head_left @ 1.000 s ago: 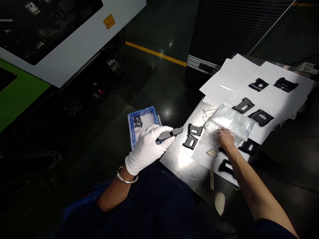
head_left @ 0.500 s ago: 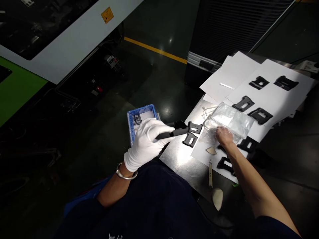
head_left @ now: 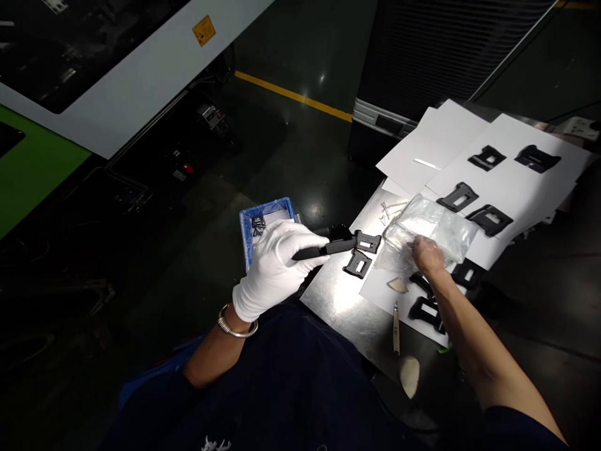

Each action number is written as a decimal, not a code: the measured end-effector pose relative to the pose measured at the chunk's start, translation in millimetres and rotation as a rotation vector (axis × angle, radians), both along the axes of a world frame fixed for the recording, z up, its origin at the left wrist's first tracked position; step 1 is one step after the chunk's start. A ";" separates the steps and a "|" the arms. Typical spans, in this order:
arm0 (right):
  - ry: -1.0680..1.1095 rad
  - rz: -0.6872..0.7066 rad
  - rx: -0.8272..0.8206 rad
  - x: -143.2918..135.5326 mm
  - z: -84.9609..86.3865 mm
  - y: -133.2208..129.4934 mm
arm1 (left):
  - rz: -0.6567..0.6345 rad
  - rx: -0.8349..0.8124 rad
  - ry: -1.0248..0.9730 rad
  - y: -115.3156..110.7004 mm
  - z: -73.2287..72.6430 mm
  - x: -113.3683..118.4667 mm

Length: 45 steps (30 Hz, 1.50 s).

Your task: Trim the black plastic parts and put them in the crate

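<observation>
My left hand point(head_left: 282, 257), in a white glove, grips a black plastic part point(head_left: 340, 244) between thumb and fingers, above the table's left edge. My bare right hand point(head_left: 428, 255) is closed at the near edge of a pile of clear plastic bags point(head_left: 434, 225), pinching the film; its fingertips are partly hidden. Left of the pile, a black frame-shaped part point(head_left: 367, 242) and another black part point(head_left: 357, 264) lie on the metal tabletop. Under my right forearm, more black parts point(head_left: 425, 311) rest on white paper.
A utility knife point(head_left: 396, 329) and two beige pads point(head_left: 409, 376) lie near the table's front edge. White sheets point(head_left: 530, 194) carry several black parts on the right. A blue lined bin point(head_left: 244, 228) stands beyond my left hand. A large machine point(head_left: 141, 69) fills the upper left.
My right hand has shifted slightly right and up along the bags, and the film near it has moved a little. The left hand still holds the black part in nearly the same place.
</observation>
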State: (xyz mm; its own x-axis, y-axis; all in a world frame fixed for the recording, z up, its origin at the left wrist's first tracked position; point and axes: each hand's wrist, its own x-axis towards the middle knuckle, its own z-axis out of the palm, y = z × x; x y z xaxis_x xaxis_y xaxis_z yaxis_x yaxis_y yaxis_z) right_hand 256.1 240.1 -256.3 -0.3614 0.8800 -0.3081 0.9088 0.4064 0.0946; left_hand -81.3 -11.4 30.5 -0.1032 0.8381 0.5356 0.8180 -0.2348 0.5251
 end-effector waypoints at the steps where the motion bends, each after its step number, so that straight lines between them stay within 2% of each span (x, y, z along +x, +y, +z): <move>1: 0.005 0.018 0.004 1.4 0.5 -1.2 | -0.001 -0.001 -0.001 0.1 0.4 0.4; 7: 0.033 0.149 0.041 2.1 1.1 -13.1 | -0.037 0.017 -0.001 1.6 1.2 0.9; 13: 0.026 0.098 0.053 -0.7 -2.6 -11.0 | -0.061 0.057 -0.012 -0.5 2.2 -0.2; 20: 0.041 0.000 0.095 -2.0 -7.1 -5.9 | -0.006 0.019 -0.041 -6.5 2.5 0.1; 25: 0.051 -0.022 0.056 0.5 -6.6 -4.0 | 0.014 -0.007 -0.091 -11.0 6.8 2.8; 31: 0.081 0.035 -0.022 8.2 -5.8 -5.9 | 0.106 -0.233 -0.242 -19.4 15.7 11.6; 39: 0.108 -0.037 0.071 2.1 -8.3 -2.2 | 0.129 -0.326 -0.501 -22.3 24.9 15.3; 45: 0.141 -0.106 0.087 1.6 -14.8 2.4 | 0.078 -0.357 -0.705 -25.8 31.2 11.8</move>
State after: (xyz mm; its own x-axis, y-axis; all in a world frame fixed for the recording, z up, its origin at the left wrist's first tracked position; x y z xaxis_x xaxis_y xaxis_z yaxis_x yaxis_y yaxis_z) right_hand 257.6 242.5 -271.1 -0.2996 0.9366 -0.1817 0.9528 0.3036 -0.0062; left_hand -69.5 -37.2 61.7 -0.3836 0.9232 0.0228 0.2721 0.0894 0.9581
